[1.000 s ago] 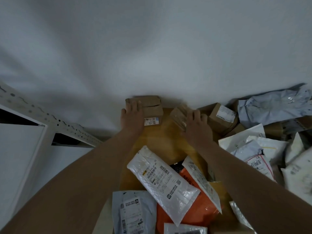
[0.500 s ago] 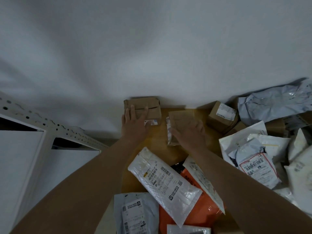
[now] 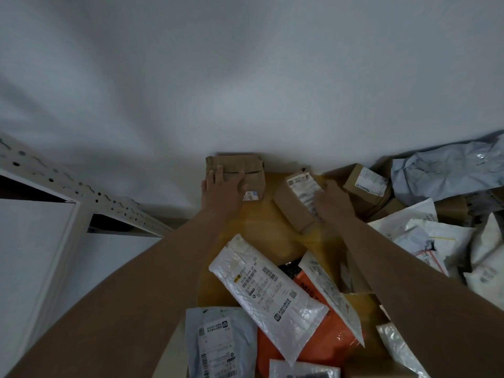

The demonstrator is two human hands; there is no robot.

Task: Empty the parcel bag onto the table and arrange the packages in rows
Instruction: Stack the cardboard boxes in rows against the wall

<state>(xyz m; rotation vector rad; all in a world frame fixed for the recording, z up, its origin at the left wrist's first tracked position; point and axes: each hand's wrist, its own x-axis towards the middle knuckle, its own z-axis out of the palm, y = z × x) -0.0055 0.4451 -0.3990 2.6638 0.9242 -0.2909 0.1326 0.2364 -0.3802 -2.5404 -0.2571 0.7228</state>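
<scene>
Cardboard box [image 3: 240,170] sits far on the counter [image 3: 272,236] against the wall, your left hand [image 3: 222,186] flat on it. Right hand [image 3: 331,203] grips a labelled box [image 3: 296,205] (tilted). Arranging step; next, set it beside.

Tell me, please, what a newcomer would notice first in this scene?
Two bare arms reach to the wall: the left hand rests on a brown box, and the right hand holds a tilted brown parcel. In front lie a white mailer and an orange one.
</scene>
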